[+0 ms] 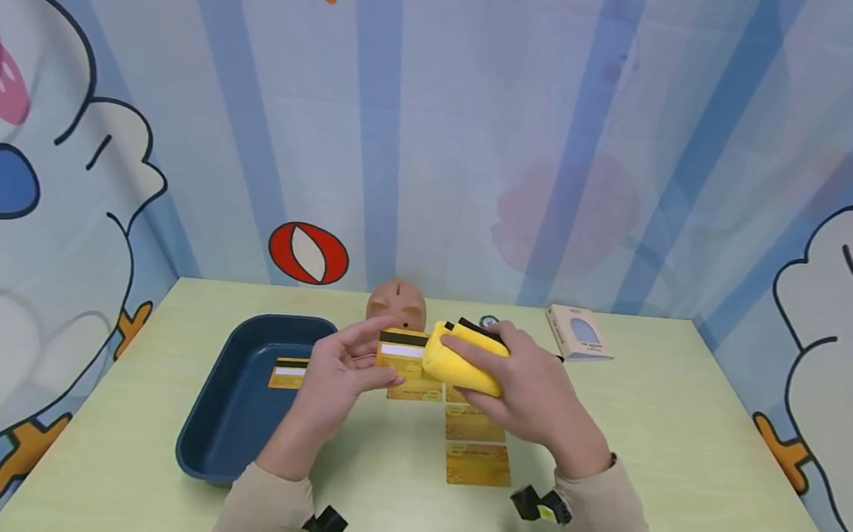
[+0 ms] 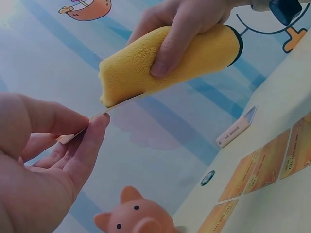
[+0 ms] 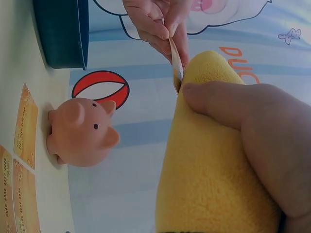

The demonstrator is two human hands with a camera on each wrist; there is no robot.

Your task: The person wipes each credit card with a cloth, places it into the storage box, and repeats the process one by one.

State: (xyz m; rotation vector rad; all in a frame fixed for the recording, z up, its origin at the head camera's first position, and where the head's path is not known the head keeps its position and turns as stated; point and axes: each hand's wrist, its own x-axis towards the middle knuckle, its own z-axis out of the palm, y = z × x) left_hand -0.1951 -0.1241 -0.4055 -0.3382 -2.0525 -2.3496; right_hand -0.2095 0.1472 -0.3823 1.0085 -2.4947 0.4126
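My left hand (image 1: 335, 376) pinches a gold bank card (image 1: 400, 352) between thumb and fingers, its dark-striped back toward the head camera. In my right hand (image 1: 537, 383) is a folded yellow cloth (image 1: 464, 361) with a dark edge. One end of that cloth touches the card's face, as the left wrist view also shows with the cloth (image 2: 131, 68) above the thin card (image 2: 73, 136). Several more gold cards (image 1: 478, 464) lie on the table below the hands. Another striped card (image 1: 288, 374) lies in the blue tray (image 1: 190, 439) at left.
Behind the hands stands a pink piggy bank (image 1: 397, 304). A small round object (image 1: 489, 321) lies near the cloth, and a pale box (image 1: 577, 332) sits at the back right. The pale green table (image 1: 680, 486) meets a printed curtain (image 1: 452, 134).
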